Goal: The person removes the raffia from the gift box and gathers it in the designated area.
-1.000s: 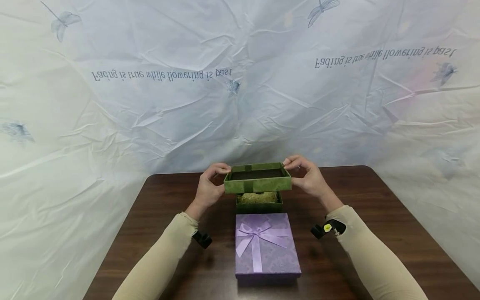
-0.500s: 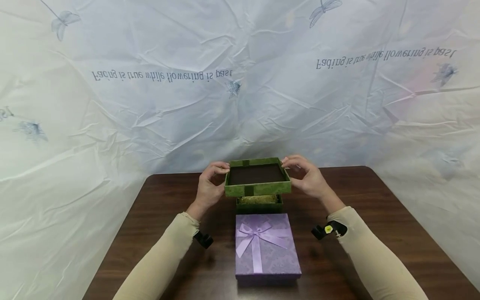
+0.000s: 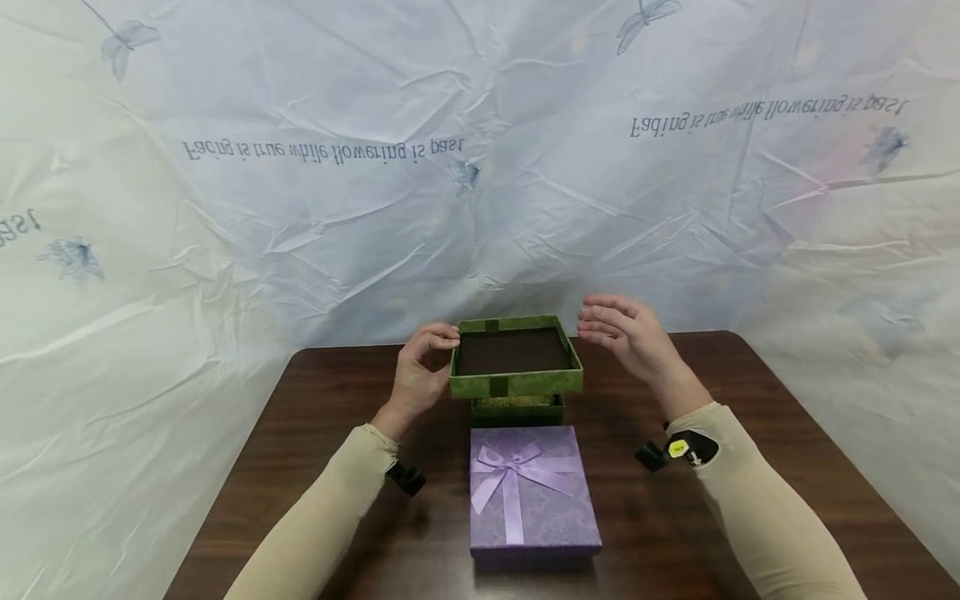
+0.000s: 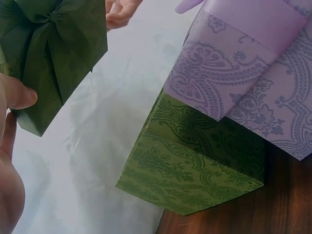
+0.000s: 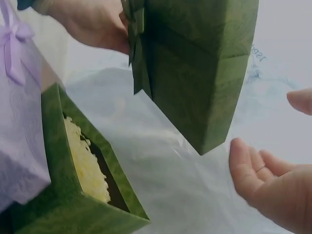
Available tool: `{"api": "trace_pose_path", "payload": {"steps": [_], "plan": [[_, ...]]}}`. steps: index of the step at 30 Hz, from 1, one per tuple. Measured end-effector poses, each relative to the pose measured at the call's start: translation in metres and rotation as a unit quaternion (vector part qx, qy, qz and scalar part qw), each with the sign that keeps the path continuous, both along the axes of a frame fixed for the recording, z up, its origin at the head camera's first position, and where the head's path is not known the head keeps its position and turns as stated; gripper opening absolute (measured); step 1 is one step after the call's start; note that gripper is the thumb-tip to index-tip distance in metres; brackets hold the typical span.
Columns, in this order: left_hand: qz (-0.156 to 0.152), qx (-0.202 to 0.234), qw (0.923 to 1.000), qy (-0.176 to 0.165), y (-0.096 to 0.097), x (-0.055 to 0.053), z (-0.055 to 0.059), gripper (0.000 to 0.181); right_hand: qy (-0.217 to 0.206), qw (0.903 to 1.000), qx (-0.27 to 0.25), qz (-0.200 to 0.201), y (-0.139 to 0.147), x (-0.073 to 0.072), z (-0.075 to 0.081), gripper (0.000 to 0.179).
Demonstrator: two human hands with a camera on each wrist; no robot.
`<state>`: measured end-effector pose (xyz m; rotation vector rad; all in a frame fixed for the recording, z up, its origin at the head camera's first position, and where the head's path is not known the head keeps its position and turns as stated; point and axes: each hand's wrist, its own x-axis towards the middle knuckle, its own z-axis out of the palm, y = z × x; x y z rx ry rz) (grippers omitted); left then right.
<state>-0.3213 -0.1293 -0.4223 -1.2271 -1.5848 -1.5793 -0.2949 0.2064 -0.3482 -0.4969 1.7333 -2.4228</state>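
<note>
A green box lid (image 3: 517,383), its dark inside facing up, hangs above the green box base (image 3: 517,412). My left hand (image 3: 422,371) pinches the lid's left side between thumb and fingers. Beside the lid's right edge, apart from it, my right hand (image 3: 630,342) has its fingers extended and holds nothing. The right wrist view shows pale yellow shredded filler (image 5: 87,161) inside the base. A green ribbon bow (image 4: 51,19) lies on the lid's outer face, seen in the left wrist view.
In front of the green base lies a purple patterned gift box (image 3: 536,500) with a lilac bow. Both stand on a dark wood table (image 3: 300,467). A pale printed cloth (image 3: 480,233) hangs behind and at the sides.
My right hand has let go of the lid and moved off to the right. The lid has tipped so more of its dark inside shows. My left hand keeps its hold.
</note>
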Motion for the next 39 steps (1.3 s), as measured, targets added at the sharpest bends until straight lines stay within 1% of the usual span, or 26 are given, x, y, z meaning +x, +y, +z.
{"api": "trace_pose_path", "payload": {"steps": [2,5,9,10,12,14,16,20,23,27,31,33,36,39], "plan": [[-0.001,-0.001,1.0000,0.000,0.000,-0.001,-0.001,0.035,-0.042,0.9990,0.005,0.012,0.000,0.001,0.001,0.017],[-0.001,-0.003,1.0000,0.002,0.001,-0.002,-0.001,0.036,-0.076,0.9964,0.026,0.024,-0.001,0.002,0.000,0.018],[0.008,-0.001,0.9999,0.009,0.002,-0.002,-0.001,0.036,-0.105,0.9917,0.072,0.018,-0.005,0.003,-0.004,0.040],[0.010,0.000,0.9999,0.011,0.002,-0.002,-0.001,0.036,-0.113,0.9899,0.083,0.019,-0.007,0.003,-0.005,0.044],[0.014,0.003,0.9998,0.012,0.002,-0.001,-0.001,0.035,-0.131,0.9865,0.093,0.031,-0.010,0.003,-0.008,0.043],[0.013,0.006,0.9998,0.011,0.003,0.000,-0.003,0.033,-0.151,0.9831,0.092,0.049,-0.014,0.004,-0.012,0.025],[0.008,0.009,0.9999,0.007,0.003,0.000,-0.004,0.031,-0.168,0.9812,0.072,0.061,-0.017,0.004,-0.016,0.015],[0.010,0.004,0.9999,0.006,0.002,0.001,-0.004,0.029,-0.194,0.9780,0.029,0.071,-0.022,0.005,-0.021,0.016],[0.020,-0.005,0.9997,0.011,0.001,0.001,-0.004,0.029,-0.209,0.9750,-0.002,0.077,-0.024,0.006,-0.022,0.019],[0.028,-0.016,0.9993,0.016,0.000,0.001,-0.004,0.031,-0.222,0.9717,-0.026,0.078,-0.025,0.008,-0.023,0.021],[0.031,-0.018,0.9991,0.022,0.001,0.001,-0.003,0.031,-0.218,0.9737,-0.026,0.062,-0.026,0.009,-0.022,0.018],[0.036,-0.020,0.9987,0.031,0.002,0.001,-0.002,0.033,-0.213,0.9754,-0.022,0.053,-0.027,0.009,-0.022,0.017],[0.065,-0.040,0.9954,0.059,0.002,0.003,0.002,0.035,-0.207,0.9776,-0.012,0.037,-0.027,0.010,-0.021,0.015],[0.102,-0.065,0.9891,0.084,0.003,0.009,0.008,0.035,-0.208,0.9779,-0.006,0.022,-0.026,0.010,-0.021,0.014]]}}
